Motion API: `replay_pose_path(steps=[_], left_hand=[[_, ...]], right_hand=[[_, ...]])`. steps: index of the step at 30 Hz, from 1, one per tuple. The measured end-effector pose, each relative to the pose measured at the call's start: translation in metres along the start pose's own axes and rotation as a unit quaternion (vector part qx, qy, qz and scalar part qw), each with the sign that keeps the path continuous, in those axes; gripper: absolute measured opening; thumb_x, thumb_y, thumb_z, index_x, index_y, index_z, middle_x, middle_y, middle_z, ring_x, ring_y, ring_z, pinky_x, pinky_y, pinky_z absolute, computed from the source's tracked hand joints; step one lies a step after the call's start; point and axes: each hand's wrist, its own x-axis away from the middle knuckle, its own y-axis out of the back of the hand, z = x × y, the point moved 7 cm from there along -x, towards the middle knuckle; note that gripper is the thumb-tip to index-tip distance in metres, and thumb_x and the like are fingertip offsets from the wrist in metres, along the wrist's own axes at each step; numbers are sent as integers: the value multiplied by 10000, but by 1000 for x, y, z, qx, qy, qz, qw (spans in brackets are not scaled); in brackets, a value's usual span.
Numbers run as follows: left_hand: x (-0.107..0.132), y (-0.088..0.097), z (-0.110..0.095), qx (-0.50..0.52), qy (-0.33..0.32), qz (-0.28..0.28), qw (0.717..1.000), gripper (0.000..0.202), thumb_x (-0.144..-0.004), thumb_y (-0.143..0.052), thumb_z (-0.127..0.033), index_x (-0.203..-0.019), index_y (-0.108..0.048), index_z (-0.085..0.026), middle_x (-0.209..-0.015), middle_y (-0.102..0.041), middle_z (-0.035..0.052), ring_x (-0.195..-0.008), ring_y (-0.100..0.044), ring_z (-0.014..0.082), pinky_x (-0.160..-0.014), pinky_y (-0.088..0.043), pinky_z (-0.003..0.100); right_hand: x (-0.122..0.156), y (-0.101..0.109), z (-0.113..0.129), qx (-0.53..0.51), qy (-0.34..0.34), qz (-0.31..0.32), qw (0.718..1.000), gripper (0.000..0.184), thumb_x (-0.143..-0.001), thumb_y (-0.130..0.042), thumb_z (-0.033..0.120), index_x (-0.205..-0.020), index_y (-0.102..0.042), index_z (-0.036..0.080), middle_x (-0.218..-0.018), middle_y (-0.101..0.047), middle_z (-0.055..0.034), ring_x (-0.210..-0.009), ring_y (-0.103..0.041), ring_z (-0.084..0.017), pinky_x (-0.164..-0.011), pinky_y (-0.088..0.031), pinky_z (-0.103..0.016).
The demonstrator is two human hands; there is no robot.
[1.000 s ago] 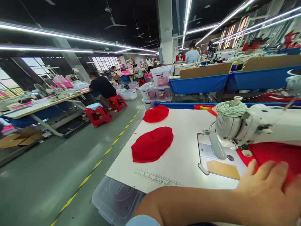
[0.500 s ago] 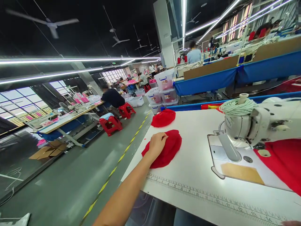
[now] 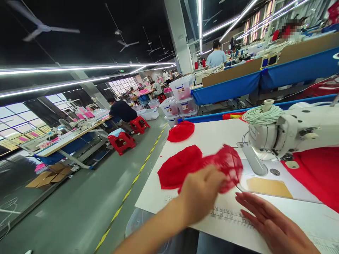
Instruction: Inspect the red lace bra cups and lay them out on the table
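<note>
My left hand (image 3: 202,192) is closed on a sheer red fabric piece (image 3: 230,164), raised over the table and blurred by motion. Behind it, a stack of red fabric pieces (image 3: 178,165) lies on the white sewing table (image 3: 150,187). Another red piece (image 3: 181,131) rests farther back. Low on the right, my right hand (image 3: 270,220) is held with its fingers stretched out toward the sheer piece, holding nothing. The white sewing machine (image 3: 291,130) stands beyond both hands, with larger red fabric (image 3: 317,173) at its right.
A printed ruler (image 3: 225,214) runs along the table's front edge. Pale green cord (image 3: 262,114) is coiled on the machine head. Stacked clear bins (image 3: 182,102) stand behind the table. Red stools (image 3: 122,141) and a seated person (image 3: 123,111) are across the aisle to the left.
My left hand has moved right from the fabric stack, lifting a sheer red piece off it. My right hand has come into view from the lower right corner.
</note>
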Motion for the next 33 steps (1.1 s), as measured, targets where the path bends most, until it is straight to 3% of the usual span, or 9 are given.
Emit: replay_pose_path(steps=[4, 7, 10, 13, 16, 19, 23, 28, 33], left_hand=[[33, -62, -36, 41, -45, 121, 991, 264, -989, -396, -317, -841, -561, -174, -753, -599, 35, -605, -527, 146, -482, -407, 244], [30, -71, 1, 143, 128, 127, 973, 282, -981, -413, -386, -982, -586, -163, -914, -635, 75, -761, -584, 167, -688, -515, 286], [18, -81, 31, 255, 253, 182, 915, 386, -974, -390, -448, -1177, -584, -183, -1130, -639, 107, -947, -588, 201, -868, -498, 367], [15, -100, 22, 406, 291, 291, 816, 500, -952, -378, -578, -1136, -645, -198, -1077, -678, 72, -998, -589, 210, -916, -459, 358], [27, -116, 3, 545, 359, 344, 675, 509, -788, -646, -637, -950, -710, -159, -873, -689, 35, -836, -608, 175, -814, -465, 293], [33, -123, -2, 664, 428, 260, 555, 483, -644, -836, -515, -928, -727, -140, -819, -698, 35, -756, -616, 139, -772, -469, 250], [34, -125, -2, 753, 442, 126, 470, 514, -669, -826, -498, -1027, -723, -144, -938, -729, 90, -830, -664, 171, -827, -494, 275], [50, -130, -23, 710, 456, 262, 469, 580, -469, -949, -387, -926, -747, -92, -828, -724, 90, -723, -651, 145, -710, -506, 235], [54, -125, -21, 690, 455, 265, 497, 525, -526, -912, -448, -894, -763, -105, -794, -714, 72, -703, -634, 131, -698, -493, 227]], right_hand=[[-3, -10, 6, -130, -116, -40, 984, 317, -729, -802, 491, -907, -759, 232, -951, -752, -97, -956, -692, -304, -868, -567, -415], [3, -3, 25, -84, -99, -66, 989, 386, -662, -838, 528, -883, -775, 218, -886, -749, -90, -847, -686, -285, -808, -568, -396], [12, 7, 41, -52, -92, -112, 988, 427, -583, -880, 547, -850, -785, 227, -835, -743, -68, -799, -664, -241, -769, -553, -333], [18, 10, 53, -76, -100, -154, 980, 452, -487, -927, 528, -811, -788, 245, -792, -735, -47, -774, -656, -224, -732, -544, -302], [19, 8, 59, -82, -107, -151, 979, 467, -471, -929, 533, -802, -781, 240, -781, -732, -49, -708, -648, -212, -669, -544, -298], [14, 12, 59, -74, -103, -130, 983, 435, -557, -901, 525, -839, -766, 223, -795, -729, -49, -683, -646, -188, -650, -537, -270], [5, 13, 55, -87, -69, -68, 992, 397, -664, -853, 499, -916, -749, 210, -911, -735, -70, -749, -668, -201, -745, -550, -295], [4, 11, 52, -131, -59, -86, 986, 329, -717, -824, 463, -906, -742, 207, -833, -722, -55, -749, -664, -202, -698, -537, -273], [2, 17, 50, -135, -54, -109, 983, 347, -706, -816, 511, -735, -688, 189, -741, -686, -47, -669, -622, -196, -643, -524, -282]])
